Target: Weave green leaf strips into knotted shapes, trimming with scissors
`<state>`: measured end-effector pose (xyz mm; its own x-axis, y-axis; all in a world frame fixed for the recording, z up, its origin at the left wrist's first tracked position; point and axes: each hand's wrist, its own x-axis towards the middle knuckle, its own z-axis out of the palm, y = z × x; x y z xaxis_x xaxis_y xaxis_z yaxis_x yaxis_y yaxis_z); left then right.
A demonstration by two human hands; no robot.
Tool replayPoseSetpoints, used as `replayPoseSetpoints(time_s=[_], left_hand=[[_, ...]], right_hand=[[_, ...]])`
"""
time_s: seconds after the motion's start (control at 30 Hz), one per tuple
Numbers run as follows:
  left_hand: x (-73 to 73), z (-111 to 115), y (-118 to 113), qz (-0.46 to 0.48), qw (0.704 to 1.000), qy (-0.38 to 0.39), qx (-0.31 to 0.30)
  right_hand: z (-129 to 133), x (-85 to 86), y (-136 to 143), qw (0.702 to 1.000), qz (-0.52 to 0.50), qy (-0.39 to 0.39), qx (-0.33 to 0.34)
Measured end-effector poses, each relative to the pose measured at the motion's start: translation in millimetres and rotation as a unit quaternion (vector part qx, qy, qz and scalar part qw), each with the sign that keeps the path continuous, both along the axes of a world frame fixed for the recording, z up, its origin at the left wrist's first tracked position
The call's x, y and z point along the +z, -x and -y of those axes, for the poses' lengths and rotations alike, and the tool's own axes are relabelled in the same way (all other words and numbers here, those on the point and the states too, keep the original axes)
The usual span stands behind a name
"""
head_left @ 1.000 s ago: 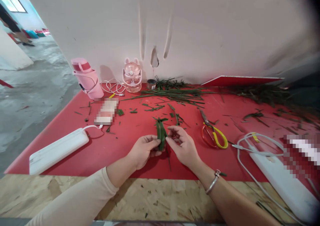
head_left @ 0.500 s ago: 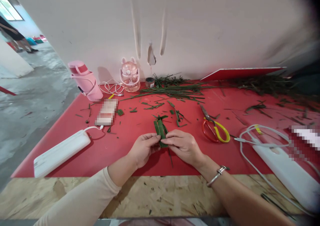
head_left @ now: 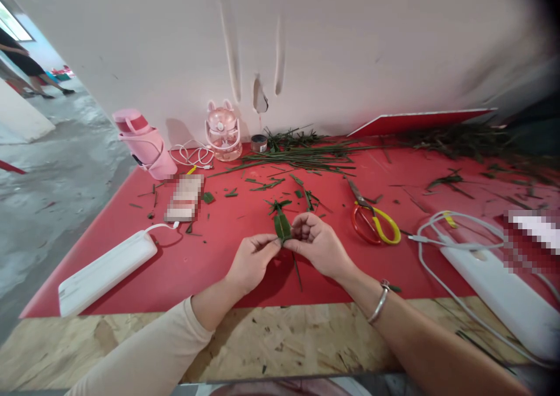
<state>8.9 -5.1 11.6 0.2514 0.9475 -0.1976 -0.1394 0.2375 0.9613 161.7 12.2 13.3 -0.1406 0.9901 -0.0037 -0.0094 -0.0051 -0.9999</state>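
Observation:
A small folded piece of green leaf (head_left: 282, 227) is held between my two hands above the red table top (head_left: 245, 267). My left hand (head_left: 255, 262) pinches its lower left side with thumb and fingers. From the right, my right hand (head_left: 319, 245) grips the lower edge with the thumb, its other fingers curled beside the leaf. A thin green strip (head_left: 297, 272) hangs below. Just beyond the leaf lie green scraps (head_left: 306, 195). Scissors with red and yellow handles (head_left: 376, 224) rest to the right of my right hand.
Long green strips (head_left: 306, 158), a small tin (head_left: 258, 143), a clear pink bottle (head_left: 224, 133) and a pink flask (head_left: 144, 145) stand or lie along the back. White power banks (head_left: 107, 272) with cables lie at both sides. A person's legs (head_left: 30, 66) show far left.
The leaf between my hands now looks narrower and pointed, its flat strips folded together. My right hand's fingers have lifted and curled. The view has shifted slightly.

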Motion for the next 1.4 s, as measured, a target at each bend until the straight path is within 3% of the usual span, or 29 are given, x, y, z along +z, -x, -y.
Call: replayPoseSetpoints(time_s=[0.17,0.23,0.33,0.4,0.5,0.63,0.8,1.0,1.1,1.23,1.4], left_hand=[[2.4,0,0,-0.015,0.999,-0.045,-0.001],[1.8,-2,-1,0.012,1.000,-0.007,-0.004],[0.9,-3,-2,0.097,0.990,0.103,0.013],[1.4,-3,-2,0.132,0.979,0.150,0.029],[3.1,-4,0,0.142,0.971,0.188,0.034],[2.7,-4,1,0.150,0.967,0.204,0.028],[-0.1,-3,-1,0.159,0.975,0.153,0.023],[5.1,1,-4,0.070,0.996,0.049,0.037],[5.1,0,-5,0.107,0.990,0.066,0.056],[2.5,-2,-5,0.166,0.979,0.097,0.062],[4.3,-2,-4,0.075,0.996,-0.003,0.036]], right_hand=[[1,0.5,0,0.999,-0.007,0.022,0.031],[2,-0.3,-2,0.999,0.002,0.010,0.035],[3,0.8,-6,0.993,0.059,-0.083,0.060],[3,2.7,-10,0.973,0.111,-0.173,0.100],[1,4.2,-15,0.938,0.159,-0.280,0.129],[-1,3.4,-16,0.913,0.189,-0.338,0.128],[1,3.7,-14,0.908,0.221,-0.340,0.108],[5,4.0,-8,0.919,0.225,-0.313,0.079],[4,2.5,-9,0.921,0.212,-0.320,0.073],[2,0.0,-12,0.905,0.235,-0.350,0.049],[1,0.2,-13,0.873,0.305,-0.379,0.038]])
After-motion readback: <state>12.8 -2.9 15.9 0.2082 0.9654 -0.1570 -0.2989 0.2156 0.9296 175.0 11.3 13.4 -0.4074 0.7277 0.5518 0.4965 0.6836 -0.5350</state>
